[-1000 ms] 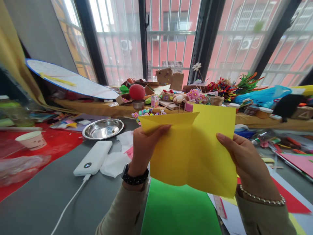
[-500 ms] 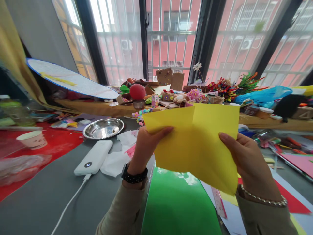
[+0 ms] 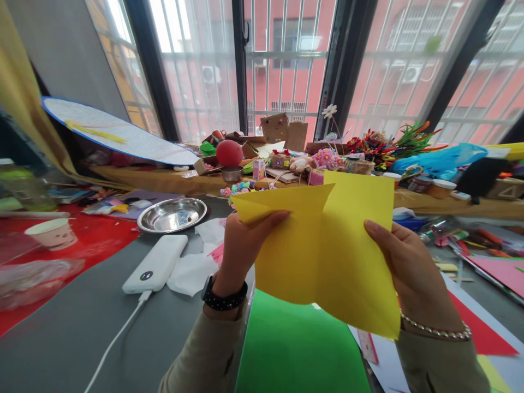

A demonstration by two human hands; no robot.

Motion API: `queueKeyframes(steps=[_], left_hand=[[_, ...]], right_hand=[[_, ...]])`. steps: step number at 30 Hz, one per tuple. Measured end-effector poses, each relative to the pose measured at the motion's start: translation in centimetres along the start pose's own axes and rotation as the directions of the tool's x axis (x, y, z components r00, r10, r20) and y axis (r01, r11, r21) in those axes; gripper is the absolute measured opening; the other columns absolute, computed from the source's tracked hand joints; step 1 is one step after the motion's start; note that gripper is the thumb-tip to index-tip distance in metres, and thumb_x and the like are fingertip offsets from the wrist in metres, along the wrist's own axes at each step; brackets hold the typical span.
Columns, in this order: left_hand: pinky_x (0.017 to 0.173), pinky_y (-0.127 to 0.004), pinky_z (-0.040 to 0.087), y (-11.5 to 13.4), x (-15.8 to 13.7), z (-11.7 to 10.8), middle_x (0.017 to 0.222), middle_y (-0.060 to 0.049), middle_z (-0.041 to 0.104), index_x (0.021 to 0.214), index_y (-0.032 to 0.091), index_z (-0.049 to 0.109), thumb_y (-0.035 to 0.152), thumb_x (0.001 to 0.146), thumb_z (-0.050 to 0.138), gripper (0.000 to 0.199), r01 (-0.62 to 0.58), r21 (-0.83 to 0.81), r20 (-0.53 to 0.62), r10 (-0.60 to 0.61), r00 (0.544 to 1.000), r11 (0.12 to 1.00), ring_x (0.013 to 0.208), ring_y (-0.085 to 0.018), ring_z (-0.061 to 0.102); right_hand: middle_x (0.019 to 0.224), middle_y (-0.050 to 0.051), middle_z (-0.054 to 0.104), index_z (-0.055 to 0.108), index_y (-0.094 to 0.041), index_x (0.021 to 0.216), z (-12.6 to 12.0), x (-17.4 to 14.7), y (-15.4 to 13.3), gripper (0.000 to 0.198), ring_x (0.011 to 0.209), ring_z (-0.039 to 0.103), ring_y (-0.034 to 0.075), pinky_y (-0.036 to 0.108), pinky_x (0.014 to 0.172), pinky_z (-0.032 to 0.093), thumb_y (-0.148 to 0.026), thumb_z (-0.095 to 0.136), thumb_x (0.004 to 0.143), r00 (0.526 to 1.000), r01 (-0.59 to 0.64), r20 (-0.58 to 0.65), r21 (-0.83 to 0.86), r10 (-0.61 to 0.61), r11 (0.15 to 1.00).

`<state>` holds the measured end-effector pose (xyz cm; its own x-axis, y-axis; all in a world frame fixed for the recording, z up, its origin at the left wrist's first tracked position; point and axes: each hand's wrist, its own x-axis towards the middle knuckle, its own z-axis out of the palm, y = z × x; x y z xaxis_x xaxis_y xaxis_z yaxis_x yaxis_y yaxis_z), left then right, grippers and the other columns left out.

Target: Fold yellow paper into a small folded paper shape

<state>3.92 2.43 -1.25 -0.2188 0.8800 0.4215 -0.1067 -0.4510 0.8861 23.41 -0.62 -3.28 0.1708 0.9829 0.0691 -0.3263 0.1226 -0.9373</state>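
A sheet of yellow paper (image 3: 295, 251) is held up in front of me, with a crease running down its middle. At the top of the crease the sheet looks split, and the corner of the left part laps over the right part. My left hand (image 3: 241, 240) pinches the left side, thumb in front and fingers hidden behind. The right side is gripped by my right hand (image 3: 403, 256), its thumb on the front face. Below the paper lies a glossy green sheet (image 3: 303, 349). A pink ruler (image 3: 367, 345) rests beside it on white paper.
Left of my arms are a white power bank (image 3: 155, 265) with a cable, a steel plate (image 3: 172, 215) and a paper cup (image 3: 53, 233). A sill (image 3: 110, 177) crowded with crafts and a red balloon (image 3: 229, 153) runs below the windows. Red paper (image 3: 483, 322) lies at right.
The two halves of the yellow paper have shifted against each other, and the split at the top of the crease shows more widely. Both hands keep their pinch, the right slightly further left.
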Motion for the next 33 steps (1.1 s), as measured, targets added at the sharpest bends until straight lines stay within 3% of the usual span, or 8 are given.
queueKeyframes(steps=[7, 12, 19, 23, 27, 31, 33], left_hand=[[0.056, -0.024, 0.052, -0.1, 0.1, -0.2, 0.068, -0.001, 0.067, 0.064, 0.016, 0.065, 0.022, 0.053, 0.068, 0.013, 0.001, 0.019, 0.025, -0.001, 1.000, 1.000, 0.063, -0.016, 0.062], [0.057, -0.023, 0.052, -0.4, 0.7, -1.1, 0.073, -0.001, 0.067, 0.067, 0.016, 0.065, 0.021, 0.052, 0.070, 0.017, -0.022, 0.046, 0.109, 0.017, 0.994, 0.999, 0.067, -0.016, 0.062], [0.061, -0.028, 0.052, -1.9, 1.9, -1.5, 0.080, -0.004, 0.067, 0.077, 0.015, 0.065, 0.026, 0.055, 0.068, 0.025, 0.132, -0.087, 0.139, -0.119, 0.983, 0.987, 0.072, -0.020, 0.062], [0.067, -0.031, 0.050, -2.1, 2.1, -1.6, 0.089, -0.005, 0.065, 0.085, 0.015, 0.062, 0.026, 0.058, 0.066, 0.029, 0.186, -0.178, 0.225, -0.144, 0.964, 0.966, 0.077, -0.021, 0.061], [0.069, -0.029, 0.049, -2.1, 2.2, -2.0, 0.093, -0.007, 0.063, 0.094, 0.015, 0.059, 0.028, 0.066, 0.060, 0.030, 0.256, -0.249, 0.374, -0.151, 0.915, 0.934, 0.078, -0.019, 0.061], [0.065, -0.027, 0.050, -2.1, 2.2, -2.2, 0.089, -0.008, 0.064, 0.093, 0.013, 0.059, 0.028, 0.065, 0.061, 0.032, 0.362, -0.152, 0.487, -0.249, 0.837, 0.919, 0.075, -0.019, 0.061], [0.064, -0.027, 0.050, -2.1, 2.0, -2.0, 0.087, -0.008, 0.065, 0.087, 0.013, 0.062, 0.026, 0.061, 0.065, 0.030, 0.342, -0.094, 0.463, -0.263, 0.846, 0.935, 0.074, -0.019, 0.062]], right_hand=[[0.076, 0.000, 0.068, 0.063, -0.025, 0.079, -0.1, 0.0, 0.0, 0.015, 0.064, 0.064, 0.021, 0.030, 0.055, 0.054, -0.027, 0.063, 0.064, 1.000, -0.018, -0.002, -0.001, 0.018, 1.000], [0.077, 0.002, 0.068, 0.063, -0.023, 0.079, 0.2, 0.7, 0.6, 0.016, 0.065, 0.064, 0.022, 0.030, 0.056, 0.053, -0.028, 0.064, 0.063, 0.998, -0.062, 0.011, 0.021, 0.062, 0.998], [0.075, 0.006, 0.068, 0.063, -0.018, 0.076, -0.2, 1.5, 1.2, 0.022, 0.060, 0.064, 0.021, 0.026, 0.049, 0.051, -0.030, 0.068, 0.058, 0.991, -0.091, 0.091, -0.094, 0.100, 0.991], [0.075, 0.005, 0.068, 0.064, -0.020, 0.078, -0.8, 1.3, 0.9, 0.021, 0.062, 0.063, 0.021, 0.028, 0.052, 0.051, -0.028, 0.067, 0.059, 0.997, -0.033, 0.063, -0.192, 0.046, 0.981], [0.076, 0.002, 0.068, 0.063, -0.024, 0.081, -1.1, 1.2, 0.7, 0.019, 0.062, 0.063, 0.022, 0.031, 0.051, 0.051, -0.028, 0.064, 0.063, 0.999, 0.014, 0.054, -0.148, -0.006, 0.989], [0.077, 0.000, 0.068, 0.063, -0.026, 0.079, -1.2, 1.2, 0.7, 0.016, 0.064, 0.063, 0.020, 0.029, 0.054, 0.052, -0.027, 0.064, 0.063, 0.998, 0.037, 0.062, -0.085, -0.032, 0.996], [0.077, -0.001, 0.068, 0.062, -0.027, 0.079, -1.3, 1.2, 0.6, 0.015, 0.064, 0.063, 0.018, 0.027, 0.055, 0.053, -0.027, 0.064, 0.063, 0.998, 0.032, 0.064, -0.069, -0.027, 0.997]])
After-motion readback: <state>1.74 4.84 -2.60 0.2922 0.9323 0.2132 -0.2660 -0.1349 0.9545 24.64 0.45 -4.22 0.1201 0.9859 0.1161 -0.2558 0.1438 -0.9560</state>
